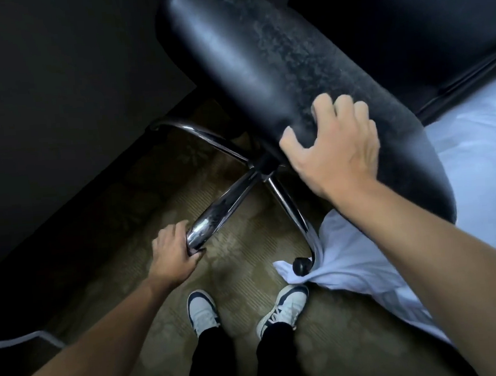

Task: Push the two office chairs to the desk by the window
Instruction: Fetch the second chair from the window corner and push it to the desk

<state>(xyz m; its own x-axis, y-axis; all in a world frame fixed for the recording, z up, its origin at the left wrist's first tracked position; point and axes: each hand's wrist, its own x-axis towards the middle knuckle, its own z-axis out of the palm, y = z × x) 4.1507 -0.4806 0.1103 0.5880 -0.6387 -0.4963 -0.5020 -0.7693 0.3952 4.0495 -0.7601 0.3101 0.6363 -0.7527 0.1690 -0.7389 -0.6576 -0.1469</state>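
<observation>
The office chair [261, 77] stretches from upper left to lower right. The left hand [172, 256] grips its chrome leg [221, 207]; the right hand [336, 151] claws curled fingers [323, 106] onto its padding.

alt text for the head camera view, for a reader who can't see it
A person's right hand grips the black padded top of an office chair while the left hand holds one chrome base leg. A white sheet is bunched around another leg's caster, on patterned carpet.
</observation>
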